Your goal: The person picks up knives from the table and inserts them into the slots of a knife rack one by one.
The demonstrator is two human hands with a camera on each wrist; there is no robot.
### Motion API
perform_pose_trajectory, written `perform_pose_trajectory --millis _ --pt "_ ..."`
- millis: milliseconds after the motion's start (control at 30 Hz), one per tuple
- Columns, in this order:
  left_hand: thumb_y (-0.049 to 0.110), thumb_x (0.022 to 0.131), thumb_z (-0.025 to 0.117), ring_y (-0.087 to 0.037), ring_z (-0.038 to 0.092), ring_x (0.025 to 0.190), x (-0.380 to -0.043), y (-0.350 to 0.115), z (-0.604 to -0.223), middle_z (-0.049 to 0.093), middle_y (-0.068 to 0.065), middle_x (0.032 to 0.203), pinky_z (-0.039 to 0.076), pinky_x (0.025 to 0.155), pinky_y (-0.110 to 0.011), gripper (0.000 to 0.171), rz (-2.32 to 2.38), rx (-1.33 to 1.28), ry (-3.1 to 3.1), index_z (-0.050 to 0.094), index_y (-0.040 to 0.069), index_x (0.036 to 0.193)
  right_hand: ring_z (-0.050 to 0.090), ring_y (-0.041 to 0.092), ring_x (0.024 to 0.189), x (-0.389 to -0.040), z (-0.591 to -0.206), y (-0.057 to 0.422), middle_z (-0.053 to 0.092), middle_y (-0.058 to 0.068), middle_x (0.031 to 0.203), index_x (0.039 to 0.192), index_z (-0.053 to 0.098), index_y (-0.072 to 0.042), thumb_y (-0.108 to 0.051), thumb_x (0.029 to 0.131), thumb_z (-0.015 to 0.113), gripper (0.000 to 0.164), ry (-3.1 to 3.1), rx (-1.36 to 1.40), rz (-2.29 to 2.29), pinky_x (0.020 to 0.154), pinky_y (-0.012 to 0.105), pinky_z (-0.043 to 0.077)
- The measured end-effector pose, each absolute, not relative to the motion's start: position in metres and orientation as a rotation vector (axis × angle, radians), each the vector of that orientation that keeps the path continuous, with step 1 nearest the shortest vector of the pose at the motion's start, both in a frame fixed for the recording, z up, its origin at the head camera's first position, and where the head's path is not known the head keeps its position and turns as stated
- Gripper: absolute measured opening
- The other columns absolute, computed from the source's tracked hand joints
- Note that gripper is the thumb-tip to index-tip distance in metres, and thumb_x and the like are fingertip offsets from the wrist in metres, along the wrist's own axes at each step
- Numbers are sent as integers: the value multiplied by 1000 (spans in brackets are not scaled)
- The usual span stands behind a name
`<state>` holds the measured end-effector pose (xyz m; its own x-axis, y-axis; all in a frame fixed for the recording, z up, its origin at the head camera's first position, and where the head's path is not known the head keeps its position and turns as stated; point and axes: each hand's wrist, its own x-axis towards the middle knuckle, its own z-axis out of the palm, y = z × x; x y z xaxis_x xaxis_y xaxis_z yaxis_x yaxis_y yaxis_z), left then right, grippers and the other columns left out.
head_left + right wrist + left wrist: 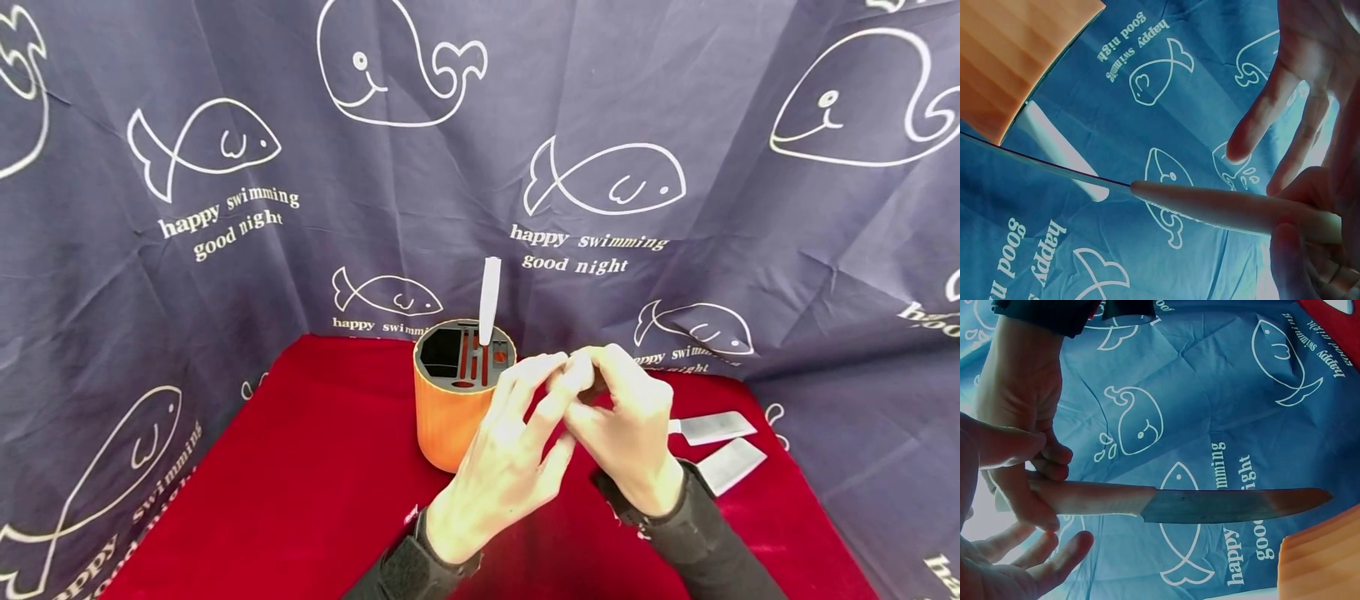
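My right hand (630, 417) grips a kitchen knife by its pale handle (1222, 209). The knife's blade (1229, 506) points toward the orange knife block (448, 421); in the head view the hands hide the knife. Spread around the handle, the thumb and fingers of my left hand (502, 454) stand apart, close to the right hand's fingers. The block has a dark slotted top (465, 379). Another knife's white handle (490, 300) sticks up out of it, leaning slightly.
Two cleavers, an upper one (716, 427) and a lower one (731, 465), lie on the red cloth (322, 492) beyond the right forearm. A blue-grey curtain (480, 192) printed with fish and whales hangs behind and around the table.
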<state>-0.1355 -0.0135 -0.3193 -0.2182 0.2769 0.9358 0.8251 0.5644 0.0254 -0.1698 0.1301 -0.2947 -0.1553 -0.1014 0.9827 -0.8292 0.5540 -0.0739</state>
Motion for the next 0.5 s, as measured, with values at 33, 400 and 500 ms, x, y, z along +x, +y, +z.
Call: perform_pose_trajectory --millis 33,400,500 --pt "-2 72 69 -32 55 124 -135 -14 -319 56 -17 136 48 113 -38 73 -663 -912 -1770 50 7 143 52 13 54 -169 -295 130 59 5 65 76 64 -2 -14 84 62 15 -1615 803 767 54 25 51" --pt "-2 70 68 -33 57 123 -135 -13 -321 58 -16 136 47 114 -40 73 -609 -896 -1769 52 6 141 49 14 53 -159 -295 126 58 5 66 75 61 -2 -21 93 62 26 -1590 800 712 51 27 46" --pt "-2 69 69 -30 59 122 -134 -13 -321 58 -15 135 48 113 -36 75 -612 -895 -1776 52 6 141 42 13 49 -155 -296 124 53 4 62 72 58 -3 -21 93 60 28 -1577 782 689 47 26 42"
